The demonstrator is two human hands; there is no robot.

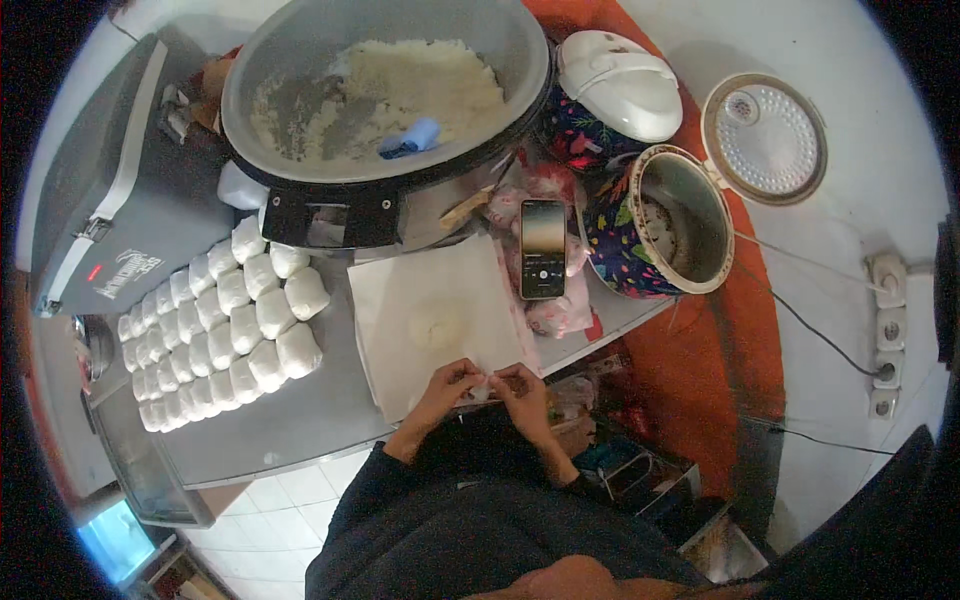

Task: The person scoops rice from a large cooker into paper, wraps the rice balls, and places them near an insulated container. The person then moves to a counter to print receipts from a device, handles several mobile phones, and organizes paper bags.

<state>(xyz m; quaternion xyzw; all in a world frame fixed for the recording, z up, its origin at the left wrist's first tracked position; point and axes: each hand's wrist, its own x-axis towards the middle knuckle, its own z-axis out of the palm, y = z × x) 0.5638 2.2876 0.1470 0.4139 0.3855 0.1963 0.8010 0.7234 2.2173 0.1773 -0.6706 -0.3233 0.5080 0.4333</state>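
My left hand (450, 384) and my right hand (523, 391) meet at the near edge of a stack of white paper sheets (405, 289). Between their fingertips they pinch a small whitish, thin piece (481, 389), too small to name surely. A pale, flattened round patch (439, 324) that looks like rice lies on the top sheet, just beyond my left hand. To the left, several white wrapped packets (244, 328) stand in close rows on the grey tabletop (247, 450). Beyond the paper, a large round tub (300, 169) holds white rice (427, 79) and a blue object (411, 139).
A lit smartphone (543, 251) rests on pink-printed plastic packs (559, 311). On the right stand an open rice cooker (622, 232), its lid (765, 139) swung back, and a closed one (619, 86). A power strip (890, 334) hangs by cords; a grey cooler bag (142, 195) stands left.
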